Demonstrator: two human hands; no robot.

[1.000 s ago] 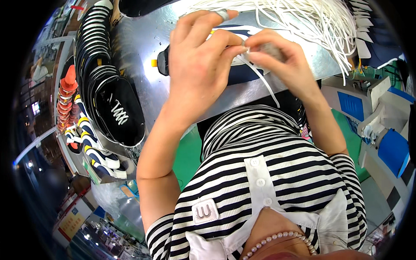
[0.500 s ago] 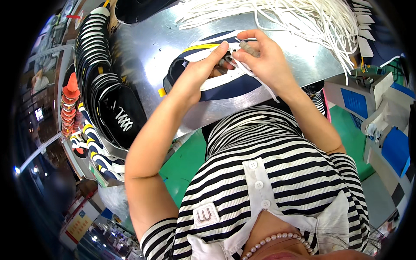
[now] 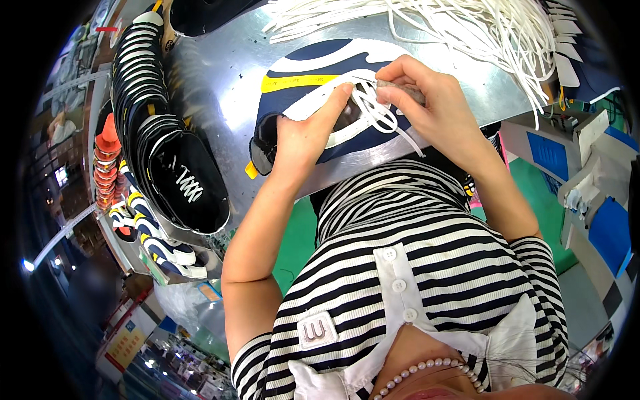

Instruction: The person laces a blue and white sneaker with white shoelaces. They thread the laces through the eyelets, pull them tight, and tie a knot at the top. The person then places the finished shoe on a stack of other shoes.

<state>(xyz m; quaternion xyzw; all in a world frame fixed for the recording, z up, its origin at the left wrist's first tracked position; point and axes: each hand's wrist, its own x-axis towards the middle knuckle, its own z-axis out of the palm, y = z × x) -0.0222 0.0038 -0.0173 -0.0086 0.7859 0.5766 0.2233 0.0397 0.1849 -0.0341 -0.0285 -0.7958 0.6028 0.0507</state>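
A navy and white shoe upper (image 3: 287, 100) with a yellow stripe lies on the metal table in front of me, its heel end with a yellow tab toward the left. My left hand (image 3: 305, 137) grips it at the opening, thumb on the white eyelet edge and the other fingers partly hidden inside. A white shoelace (image 3: 375, 115) loops over the eyelet rows, one end trailing toward the table's near edge. My right hand (image 3: 437, 100) pinches the lace by the far eyelet row, with light coverings on some fingertips.
Many loose white laces (image 3: 460, 30) are heaped at the table's far side. A long row of nested black uppers (image 3: 190, 173) runs down the left. White and navy pieces (image 3: 567, 40) stand at the far right. Orange shoe parts (image 3: 107, 157) are stacked farther left.
The upper has tipped so that more of its far side and yellow stripe shows. My right hand has moved slightly right and nearer, and lace loops now show between the hands.
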